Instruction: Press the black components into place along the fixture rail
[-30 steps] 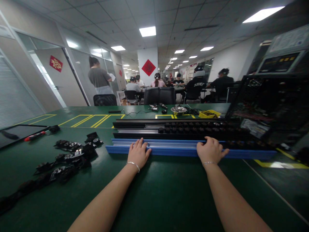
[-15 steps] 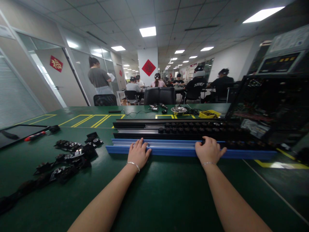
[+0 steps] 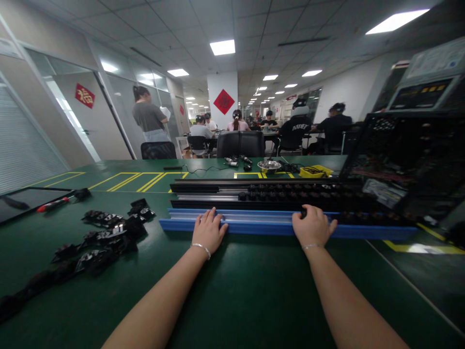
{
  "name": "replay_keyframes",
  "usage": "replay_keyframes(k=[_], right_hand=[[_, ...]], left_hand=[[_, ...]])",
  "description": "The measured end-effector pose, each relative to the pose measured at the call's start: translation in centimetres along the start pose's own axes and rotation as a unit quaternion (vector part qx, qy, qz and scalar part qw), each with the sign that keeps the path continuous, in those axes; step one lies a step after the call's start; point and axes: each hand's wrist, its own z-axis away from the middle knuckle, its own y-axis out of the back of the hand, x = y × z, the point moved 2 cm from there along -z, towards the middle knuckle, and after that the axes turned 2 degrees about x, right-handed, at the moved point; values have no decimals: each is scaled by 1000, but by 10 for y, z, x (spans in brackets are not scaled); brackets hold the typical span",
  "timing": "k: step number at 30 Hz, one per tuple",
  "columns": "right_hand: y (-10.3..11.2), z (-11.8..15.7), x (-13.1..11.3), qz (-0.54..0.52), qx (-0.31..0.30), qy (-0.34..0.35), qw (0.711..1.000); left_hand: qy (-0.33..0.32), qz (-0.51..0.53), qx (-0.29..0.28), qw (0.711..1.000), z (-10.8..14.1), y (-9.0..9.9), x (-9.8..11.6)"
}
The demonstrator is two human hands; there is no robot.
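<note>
A long blue channel [image 3: 261, 229] lies crosswise on the green table, with black parts [image 3: 370, 218] seated in its right stretch. My left hand [image 3: 209, 231] rests on the channel's left part, palm down, fingers spread, holding nothing. My right hand [image 3: 313, 227] is over the channel right of its middle, with thumb and fingers closed around a small black part [image 3: 304, 212] that shows only at the fingertips. Directly behind lie black channels [image 3: 207, 204] with rows of black parts.
Black parts [image 3: 109, 235] are heaped on the left, near a red screwdriver [image 3: 53, 205] and a dark tray [image 3: 32, 198]. A metal bowl [image 3: 269, 166] and yellow tray [image 3: 315, 171] stand behind. An open computer case [image 3: 410, 165] is at right. People sit farther back.
My right hand has shifted slightly left along the blue channel, and the black part shows a little more at its fingertips. My left hand has stayed in place.
</note>
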Motion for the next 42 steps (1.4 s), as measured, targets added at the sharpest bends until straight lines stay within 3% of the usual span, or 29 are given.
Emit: replay_keyframes(k=[42], right_hand=[[3, 6, -18, -98, -17, 118, 988]], left_hand=[[5, 10, -14, 1000, 0, 4, 1]])
